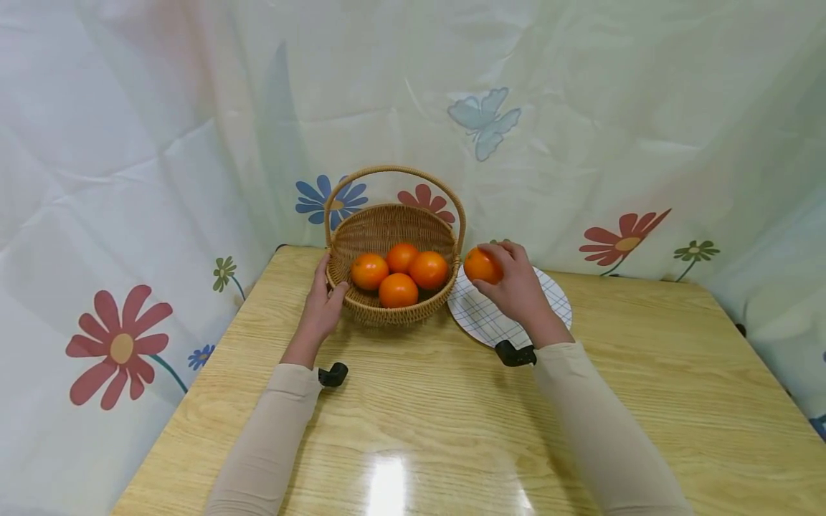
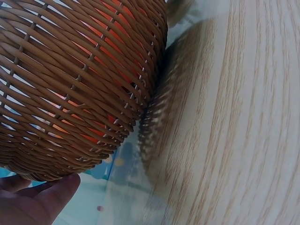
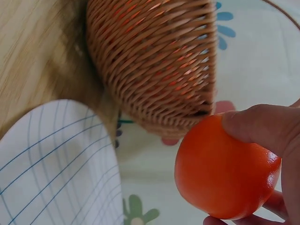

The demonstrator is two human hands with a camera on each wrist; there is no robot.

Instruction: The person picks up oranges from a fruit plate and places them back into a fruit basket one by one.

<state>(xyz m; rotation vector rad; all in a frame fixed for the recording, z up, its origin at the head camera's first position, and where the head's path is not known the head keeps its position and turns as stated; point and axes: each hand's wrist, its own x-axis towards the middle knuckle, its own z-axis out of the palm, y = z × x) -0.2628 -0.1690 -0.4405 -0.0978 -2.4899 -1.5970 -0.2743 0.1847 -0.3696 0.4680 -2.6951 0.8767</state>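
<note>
A wicker basket (image 1: 400,315) with a tall hoop handle holds several oranges (image 1: 398,290). My left hand (image 1: 321,304) grips the basket at its left side, thumb at the front rim and fingers along the outer wall. In the left wrist view the fingertips (image 2: 68,183) meet the weave. Just right of the basket, my right hand (image 1: 519,283) holds another orange (image 1: 480,266) between thumb and fingers, raised over a round white plate (image 1: 480,322) with blue grid lines. The right wrist view has this orange (image 3: 222,168) close by the basket's rim.
The basket and plate stand near the back of a wood-grain table (image 1: 413,416). Behind it hangs a pale curtain (image 1: 581,143) printed with flowers and a butterfly. Black wrist-worn pieces show at both cuffs.
</note>
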